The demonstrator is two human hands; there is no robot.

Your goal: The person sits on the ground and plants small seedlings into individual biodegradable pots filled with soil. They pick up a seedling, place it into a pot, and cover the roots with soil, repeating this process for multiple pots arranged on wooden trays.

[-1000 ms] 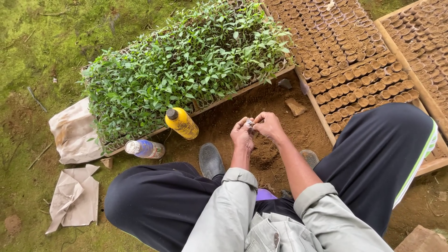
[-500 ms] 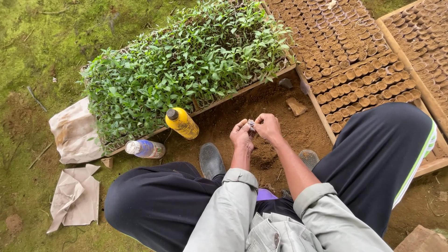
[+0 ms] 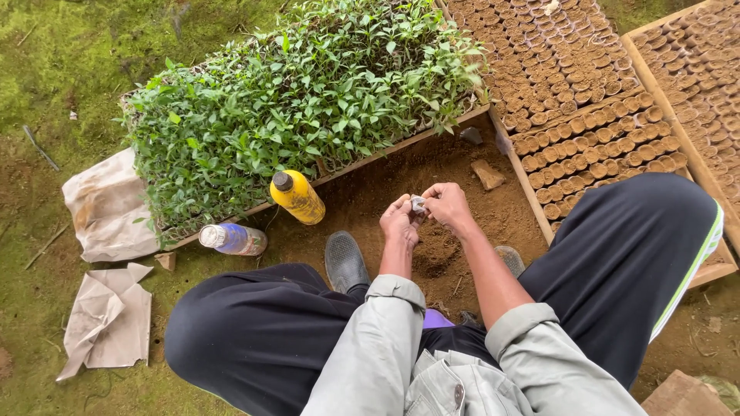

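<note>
While the person squats over a patch of bare brown soil [image 3: 462, 192], the head view looks straight down on both hands, held close together in front of the knees. The left hand [image 3: 399, 221] and the right hand [image 3: 449, 206] both pinch one small greyish thing, a little pot or wad [image 3: 418, 205], between their fingertips; what it is exactly is too small to tell. Each hand is narrowed onto it, fingers curled in, and the thing sits above the soil, not touching it. Just below the hands lies a small heap of loose earth [image 3: 434, 258].

Grey sleeves [image 3: 385, 339] are rolled at the forearm, and dark trousers [image 3: 254, 339] cover both bent knees; the right leg carries a pale green stripe. A dark shoe [image 3: 344, 262] stands on the soil just left of the hands.

Left of the hands, a yellow bottle [image 3: 297, 197] with a dark cap leans against the wooden edge of a tray of green seedlings [image 3: 301, 92]. A clear bottle [image 3: 233, 239] with a blue band lies on its side near it. Farther left, two crumpled pale sacks [image 3: 108, 204] rest on mossy ground.

To the right, wooden frames hold rows of small brown soil-filled pots [image 3: 586, 100], packed touching one another. A small block [image 3: 488, 174] lies on the soil between the hands and those frames.
</note>
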